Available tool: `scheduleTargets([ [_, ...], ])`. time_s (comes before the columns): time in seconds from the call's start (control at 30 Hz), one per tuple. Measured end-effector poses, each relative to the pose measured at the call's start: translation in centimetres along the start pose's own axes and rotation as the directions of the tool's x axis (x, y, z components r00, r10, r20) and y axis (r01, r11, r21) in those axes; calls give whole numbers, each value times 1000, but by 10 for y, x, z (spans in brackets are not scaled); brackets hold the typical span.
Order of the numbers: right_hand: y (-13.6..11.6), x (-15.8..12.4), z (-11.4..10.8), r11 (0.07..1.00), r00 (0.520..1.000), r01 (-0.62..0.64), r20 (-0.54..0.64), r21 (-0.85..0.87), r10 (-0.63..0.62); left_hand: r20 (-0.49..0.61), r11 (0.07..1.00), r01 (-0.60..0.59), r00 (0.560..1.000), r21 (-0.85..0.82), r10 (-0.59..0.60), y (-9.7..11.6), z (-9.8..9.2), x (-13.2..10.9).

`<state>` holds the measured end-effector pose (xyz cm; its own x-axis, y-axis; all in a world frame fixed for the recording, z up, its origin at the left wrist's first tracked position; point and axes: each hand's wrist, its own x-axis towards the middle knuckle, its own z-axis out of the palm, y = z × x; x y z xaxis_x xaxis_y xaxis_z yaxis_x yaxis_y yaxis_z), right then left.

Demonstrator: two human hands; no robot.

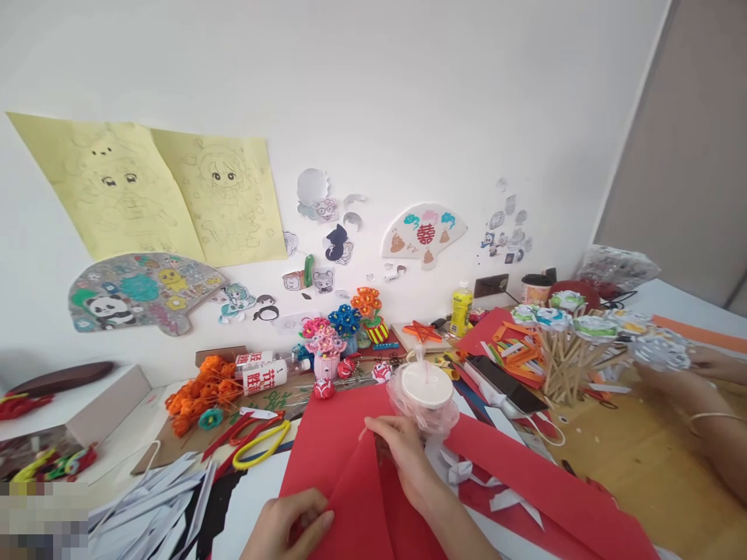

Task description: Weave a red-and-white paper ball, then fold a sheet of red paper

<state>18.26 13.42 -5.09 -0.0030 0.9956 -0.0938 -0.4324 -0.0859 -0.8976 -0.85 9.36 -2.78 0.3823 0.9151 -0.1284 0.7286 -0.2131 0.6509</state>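
Note:
My left hand (289, 527) rests at the bottom edge, fingers curled and pressed on the near fold of a large red paper sheet (332, 455). My right hand (400, 451) is farther up the sheet, its fingers pinching the red paper's raised fold near the middle. Just beyond my right hand stands a white lidded cup in a clear plastic bag (426, 393). Another person's hand (680, 381) at the right holds paper flowers on wooden sticks (575, 350).
Red and yellow scissors (254, 439) lie left of the red sheet, near white paper strips (157, 498) and orange paper flowers (201, 389). A small flower pot (327, 354), a yellow bottle (461, 307) and a black phone (502, 381) stand behind. Drawings hang on the wall.

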Motion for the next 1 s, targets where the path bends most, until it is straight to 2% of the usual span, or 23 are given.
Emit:
scheduleTargets([
  [0.17,-1,-1,1,999,996,-23,84,-29,26,-57,999,1,998,-46,-3,3,-4,-5],
  [0.63,-6,-4,2,993,991,71,117,-93,-60,-88,998,12,996,-68,-18,3,-6,-5],
  [0.77,-6,-8,2,983,981,127,162,-132,-105,-85,997,17,996,-79,-24,4,-5,-6],
  [1.0,-5,-5,2,987,985,95,158,-132,-74,-80,998,28,996,-57,-32,3,-5,-4],
])
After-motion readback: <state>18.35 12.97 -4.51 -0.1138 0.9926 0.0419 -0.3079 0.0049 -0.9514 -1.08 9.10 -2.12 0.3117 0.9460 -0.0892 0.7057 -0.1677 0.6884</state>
